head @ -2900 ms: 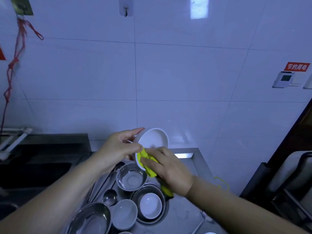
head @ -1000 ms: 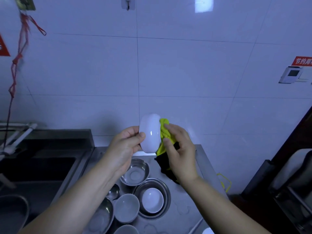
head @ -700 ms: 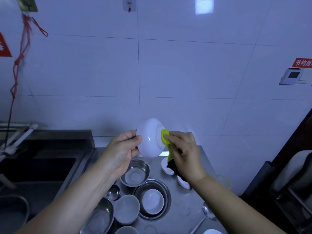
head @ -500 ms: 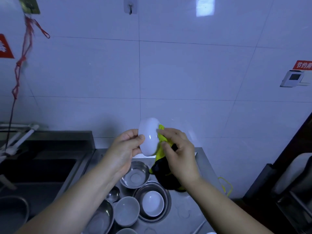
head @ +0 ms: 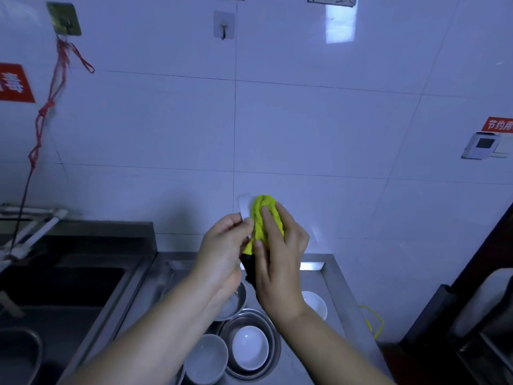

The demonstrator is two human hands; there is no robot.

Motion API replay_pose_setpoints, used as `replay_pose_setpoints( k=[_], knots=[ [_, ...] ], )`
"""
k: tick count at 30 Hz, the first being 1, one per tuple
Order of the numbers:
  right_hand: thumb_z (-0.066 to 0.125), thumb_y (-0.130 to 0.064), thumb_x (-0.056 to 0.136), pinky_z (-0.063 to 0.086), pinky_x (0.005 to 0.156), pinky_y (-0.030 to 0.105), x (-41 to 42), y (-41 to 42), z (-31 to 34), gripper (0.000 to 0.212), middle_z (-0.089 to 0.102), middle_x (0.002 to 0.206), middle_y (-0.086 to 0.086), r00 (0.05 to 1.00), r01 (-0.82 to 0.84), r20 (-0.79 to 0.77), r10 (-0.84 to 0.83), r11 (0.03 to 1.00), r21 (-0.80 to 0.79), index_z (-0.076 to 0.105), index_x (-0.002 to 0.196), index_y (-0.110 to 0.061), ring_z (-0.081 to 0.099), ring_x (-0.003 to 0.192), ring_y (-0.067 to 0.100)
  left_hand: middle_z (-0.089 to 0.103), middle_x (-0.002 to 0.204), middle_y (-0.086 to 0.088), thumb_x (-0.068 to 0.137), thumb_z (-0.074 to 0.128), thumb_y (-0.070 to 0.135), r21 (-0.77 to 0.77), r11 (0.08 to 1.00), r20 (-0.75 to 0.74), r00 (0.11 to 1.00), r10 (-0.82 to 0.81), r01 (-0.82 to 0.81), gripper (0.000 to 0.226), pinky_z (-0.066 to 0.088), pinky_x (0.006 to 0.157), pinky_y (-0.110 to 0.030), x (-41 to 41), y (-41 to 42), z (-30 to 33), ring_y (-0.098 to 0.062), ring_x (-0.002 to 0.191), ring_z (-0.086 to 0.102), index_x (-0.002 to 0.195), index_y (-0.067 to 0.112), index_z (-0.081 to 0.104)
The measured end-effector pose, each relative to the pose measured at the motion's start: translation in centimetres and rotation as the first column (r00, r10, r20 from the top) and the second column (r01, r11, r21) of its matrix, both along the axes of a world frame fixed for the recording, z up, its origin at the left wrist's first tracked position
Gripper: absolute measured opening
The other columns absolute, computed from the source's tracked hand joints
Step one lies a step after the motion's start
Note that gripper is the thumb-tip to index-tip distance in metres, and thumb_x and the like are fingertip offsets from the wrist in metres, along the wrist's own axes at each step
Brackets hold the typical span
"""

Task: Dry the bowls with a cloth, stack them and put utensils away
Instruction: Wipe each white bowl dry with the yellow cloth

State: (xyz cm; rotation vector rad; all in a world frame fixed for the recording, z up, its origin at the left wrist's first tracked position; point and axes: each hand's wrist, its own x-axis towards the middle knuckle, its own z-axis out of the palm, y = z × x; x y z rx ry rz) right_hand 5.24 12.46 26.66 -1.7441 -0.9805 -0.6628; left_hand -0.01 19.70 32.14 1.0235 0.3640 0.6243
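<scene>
Left hand pinches white bowl held on edge above steel counter | right hand curls yellow cloth over its far side | bowl mostly hidden

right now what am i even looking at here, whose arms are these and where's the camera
The camera sits on a person's head, looking forward and down, so the two bare arms are that person's own. The left hand holds a small white bowl, mostly hidden. The right hand presses a yellow cloth against it, drying it. Below is a steel counter by a tiled wall. On it: a white bowl inside a steel bowl, another white bowl beside it, and a small white dish.
</scene>
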Motion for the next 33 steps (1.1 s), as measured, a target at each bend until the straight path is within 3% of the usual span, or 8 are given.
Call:
replay_pose_setpoints(
  k=[4, 7, 13, 17, 21, 24, 28, 33],
  knots=[
    [0.036, -0.026, 0.094, 0.022, 0.109, 0.02, 0.8, -0.7, -3.0, 0.052, 0.024, 0.147, -0.018, 0.994, 0.012, -0.11, 0.001, 0.992, 0.123, 0.028, 0.146, -0.031, 0.025, 0.132, 0.007, 0.07, 0.075, -0.005, 0.092, 0.051, 0.001, -0.101, 0.992, 0.15, 0.987, -0.064, 0.08, 0.014, 0.058, 0.068, -0.023, -0.6, 0.1, 1.4, -0.012, 0.067, 0.068, 0.083, 0.008, 0.06],
    [0.034, -0.024, 0.094, 0.029, 0.109, 0.03, 1.8, -1.1, -2.1, 0.05, 0.029, 0.142, -0.017, 0.982, 0.001, -0.184, 0.041, 0.975, 0.224, 0.036, 0.144, -0.024, 0.031, 0.131, 0.014, 0.072, 0.086, -0.007, 0.094, 0.049, 0.001, -0.07, 0.994, 0.183, 0.981, -0.068, 0.082, 0.014, 0.057, 0.079, -0.026, -1.0, -0.4, 1.6, -0.015, 0.079, 0.069, 0.089, 0.006, 0.061],
    [0.038, -0.015, 0.091, 0.02, 0.102, 0.009, 0.2, -0.4, 0.5, 0.045, 0.036, 0.137, -0.003, 0.999, 0.046, 0.01, -0.048, 0.99, 0.137, 0.044, 0.134, -0.027, 0.032, 0.115, 0.011, 0.062, 0.073, -0.004, 0.093, 0.049, 0.0, -0.179, 0.981, 0.166, 0.985, -0.049, 0.079, 0.018, 0.054, 0.063, -0.016, -0.1, -0.8, 1.2, -0.01, 0.065, 0.062, 0.079, 0.011, 0.053],
    [0.043, -0.014, 0.09, 0.021, 0.105, 0.018, 0.6, -0.4, -0.5, 0.042, 0.037, 0.137, 0.001, 0.988, 0.074, 0.126, -0.095, 0.985, 0.156, 0.049, 0.13, -0.026, 0.035, 0.114, 0.022, 0.067, 0.064, -0.002, 0.095, 0.048, 0.003, -0.346, 0.931, 0.17, 0.983, -0.062, 0.119, 0.02, 0.055, 0.062, -0.015, -0.2, -0.8, 0.9, -0.008, 0.061, 0.068, 0.077, 0.011, 0.052],
    [0.039, -0.023, 0.093, 0.025, 0.11, 0.031, 1.0, -1.0, -0.8, 0.044, 0.03, 0.144, -0.008, 0.999, -0.02, -0.037, 0.03, 0.973, 0.229, 0.045, 0.132, -0.043, 0.029, 0.131, 0.021, 0.07, 0.065, -0.006, 0.095, 0.045, 0.003, -0.473, 0.865, 0.202, 0.976, -0.078, 0.166, 0.017, 0.057, 0.057, -0.019, -0.5, -0.8, 0.8, -0.01, 0.06, 0.069, 0.083, 0.006, 0.056],
    [0.035, -0.028, 0.096, 0.028, 0.109, 0.029, 1.0, -1.2, -0.3, 0.041, 0.033, 0.141, -0.005, 0.975, -0.105, -0.153, 0.161, 0.941, 0.321, 0.048, 0.133, -0.042, 0.032, 0.133, 0.024, 0.072, 0.081, -0.012, 0.093, 0.046, 0.004, -0.501, 0.833, 0.239, 0.963, -0.127, 0.234, 0.012, 0.06, 0.069, -0.03, -1.0, 0.0, 0.3, -0.015, 0.072, 0.072, 0.093, 0.001, 0.058],
    [0.033, -0.025, 0.099, 0.028, 0.107, 0.019, 2.1, -2.0, 1.0, 0.034, 0.046, 0.131, 0.0, 0.891, -0.177, -0.32, 0.32, 0.897, 0.405, 0.055, 0.125, -0.032, 0.041, 0.128, 0.007, 0.072, 0.092, -0.009, 0.08, 0.052, 0.007, -0.372, 0.89, 0.196, 0.959, -0.203, 0.264, 0.017, 0.055, 0.081, -0.034, -1.8, 1.2, -0.5, -0.015, 0.081, 0.071, 0.096, 0.005, 0.059],
    [0.038, -0.023, 0.093, 0.037, 0.099, 0.024, 3.5, -2.9, 3.5, 0.032, 0.061, 0.115, -0.008, 0.796, -0.287, -0.457, 0.395, 0.913, 0.29, 0.067, 0.103, -0.035, 0.053, 0.115, 0.009, 0.071, 0.094, -0.008, 0.075, 0.064, 0.007, 0.057, 0.941, -0.031, 0.943, -0.331, 0.332, 0.032, 0.053, 0.074, -0.027, -2.6, 2.1, -1.0, -0.016, 0.083, 0.065, 0.106, 0.002, 0.063]
  ],
)
